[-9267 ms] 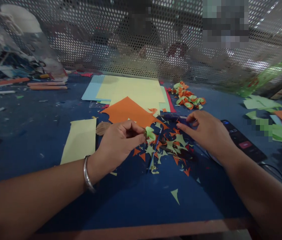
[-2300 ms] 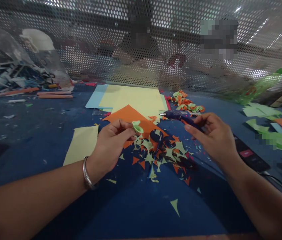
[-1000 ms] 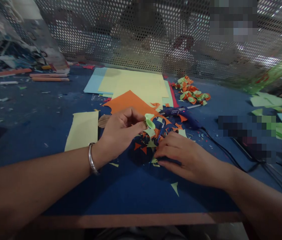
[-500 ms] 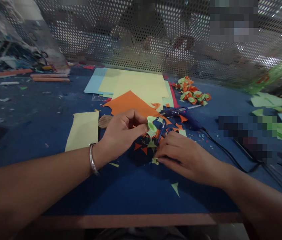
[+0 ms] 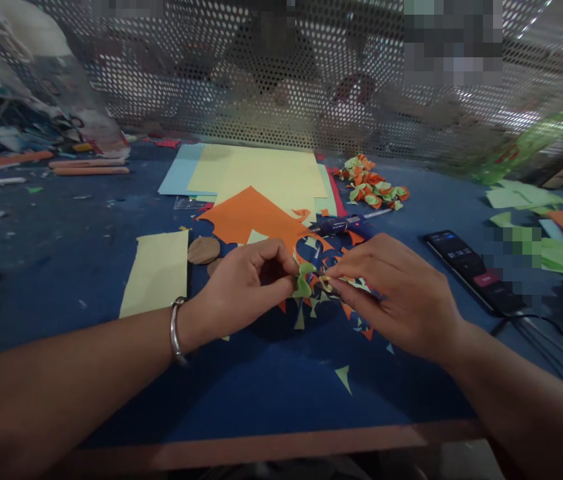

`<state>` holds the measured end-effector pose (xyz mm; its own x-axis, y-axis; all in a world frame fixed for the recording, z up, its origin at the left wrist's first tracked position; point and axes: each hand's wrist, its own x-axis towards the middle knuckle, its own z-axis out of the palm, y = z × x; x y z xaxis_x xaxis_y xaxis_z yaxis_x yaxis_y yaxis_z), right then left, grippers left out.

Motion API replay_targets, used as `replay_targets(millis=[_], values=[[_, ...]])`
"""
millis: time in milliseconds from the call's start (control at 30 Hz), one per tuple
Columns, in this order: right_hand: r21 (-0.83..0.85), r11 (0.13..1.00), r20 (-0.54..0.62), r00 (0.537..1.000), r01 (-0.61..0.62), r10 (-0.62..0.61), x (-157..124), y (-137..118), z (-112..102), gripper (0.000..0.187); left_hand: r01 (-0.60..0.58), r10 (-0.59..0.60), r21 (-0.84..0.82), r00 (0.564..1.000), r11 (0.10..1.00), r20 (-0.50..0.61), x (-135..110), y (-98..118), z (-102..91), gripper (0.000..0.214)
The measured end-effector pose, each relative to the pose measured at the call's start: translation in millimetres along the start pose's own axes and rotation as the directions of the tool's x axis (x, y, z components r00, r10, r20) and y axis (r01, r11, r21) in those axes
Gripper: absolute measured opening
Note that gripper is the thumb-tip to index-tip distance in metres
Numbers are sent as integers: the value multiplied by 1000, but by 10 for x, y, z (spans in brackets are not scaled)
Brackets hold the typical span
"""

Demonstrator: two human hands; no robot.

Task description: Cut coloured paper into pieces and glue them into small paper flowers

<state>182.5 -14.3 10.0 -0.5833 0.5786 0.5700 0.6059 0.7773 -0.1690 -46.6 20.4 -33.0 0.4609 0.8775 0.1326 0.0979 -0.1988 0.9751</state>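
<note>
My left hand [image 5: 244, 287] pinches a curled light green paper piece [image 5: 304, 280] between thumb and fingertips. Facing it, my right hand [image 5: 398, 293] grips a small yellowish paper curl [image 5: 326, 284], close beside the green one. Beneath both hands lie scattered green and orange paper scraps [image 5: 300, 317], partly covered. Just behind them is an orange sheet [image 5: 254, 210] with rounded bites cut from its edge. A blue glue gun [image 5: 344, 225] lies beyond my right hand.
Stacked yellow sheets [image 5: 256, 170] lie at the back, beside a pile of orange and green paper curls [image 5: 374, 183]. Left are a pale yellow sheet [image 5: 154, 273] and wooden discs [image 5: 204, 250]. A phone [image 5: 466, 267] with cables sits right. A perforated metal screen [image 5: 201, 87] stands behind.
My right hand has lifted from the scraps and moved up, now with a small yellowish curl in its fingertips. The green piece in my left hand has turned and come slightly lower.
</note>
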Motion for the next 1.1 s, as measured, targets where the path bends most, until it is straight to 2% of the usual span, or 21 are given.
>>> replay_targets(millis=[367, 767, 1100], values=[[-60, 993, 82, 992, 105, -100, 17, -42, 19, 7, -20, 10, 197, 999, 980, 52, -64, 150, 8, 6], [-91, 986, 91, 987, 141, -133, 29, -60, 15, 9, 3, -8, 208, 1000, 978, 24, -74, 174, 29, 3], [-94, 986, 105, 986, 136, -126, 20, -64, 13, 11, -65, 56, 285, 998, 956, 39, -98, 164, 17, 5]])
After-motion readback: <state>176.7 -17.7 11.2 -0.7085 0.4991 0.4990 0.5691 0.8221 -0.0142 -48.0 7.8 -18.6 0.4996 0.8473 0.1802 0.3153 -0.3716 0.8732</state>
